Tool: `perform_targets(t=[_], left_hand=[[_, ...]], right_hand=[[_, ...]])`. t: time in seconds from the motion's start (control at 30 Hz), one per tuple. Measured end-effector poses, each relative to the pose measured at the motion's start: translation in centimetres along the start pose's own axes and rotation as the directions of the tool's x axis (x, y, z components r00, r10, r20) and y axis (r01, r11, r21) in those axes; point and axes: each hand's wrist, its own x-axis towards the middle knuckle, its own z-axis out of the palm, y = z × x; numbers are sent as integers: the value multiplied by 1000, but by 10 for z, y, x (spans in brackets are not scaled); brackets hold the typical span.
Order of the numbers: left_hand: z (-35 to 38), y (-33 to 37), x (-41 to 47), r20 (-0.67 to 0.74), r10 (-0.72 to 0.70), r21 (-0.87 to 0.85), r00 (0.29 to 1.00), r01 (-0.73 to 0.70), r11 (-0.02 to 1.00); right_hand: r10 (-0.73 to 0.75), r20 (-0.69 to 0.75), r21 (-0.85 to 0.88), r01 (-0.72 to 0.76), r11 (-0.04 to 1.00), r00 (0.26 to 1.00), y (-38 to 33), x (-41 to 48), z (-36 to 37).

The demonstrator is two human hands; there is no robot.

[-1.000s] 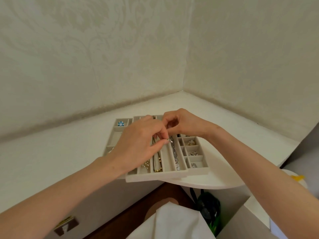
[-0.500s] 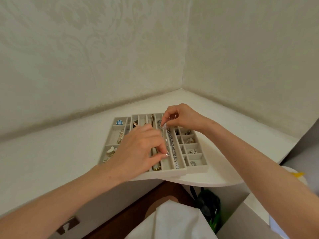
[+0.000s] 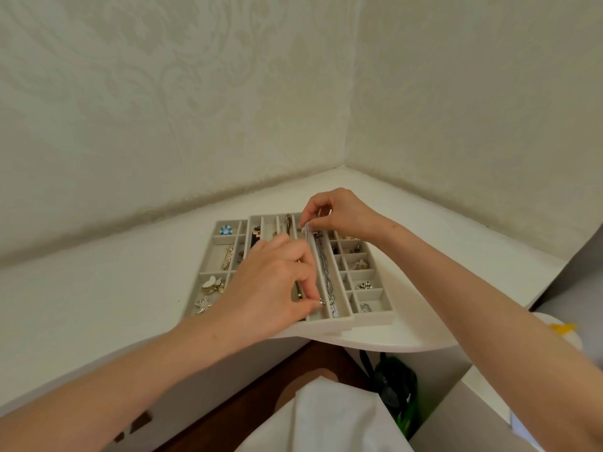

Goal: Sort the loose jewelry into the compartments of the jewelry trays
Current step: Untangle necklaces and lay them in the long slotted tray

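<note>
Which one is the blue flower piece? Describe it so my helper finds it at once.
On the white corner shelf lie grey trays side by side. In the left tray, the small compartment at the far left corner holds the flower piece alone. It is the only blue item; its neighbours are gold, white or silver.

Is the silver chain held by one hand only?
No, the left hand pinches the near end of the silver chain and the right hand pinches its far end.
</note>
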Motion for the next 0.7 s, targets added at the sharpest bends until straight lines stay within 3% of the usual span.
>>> perform_targets(t=[0.17,0.3,0.53,0.7], left_hand=[[-7,3,1,177,-49,-47,983,59,997],[-20,-3,5,115,-100,-88,988,110,990],[-20,-16,3,179,155,69,972,-169,983],[-15,-19,4,219,209,69,953,-229,971]], right_hand=[[12,37,2,-12,1000,999,1,0,0],[1,39,1,-1,1000,999,1,0,-1],[2,48,-13,-1,1000,999,0,0,-1],[2,42,-18,-1,1000,999,0,0,-3]])
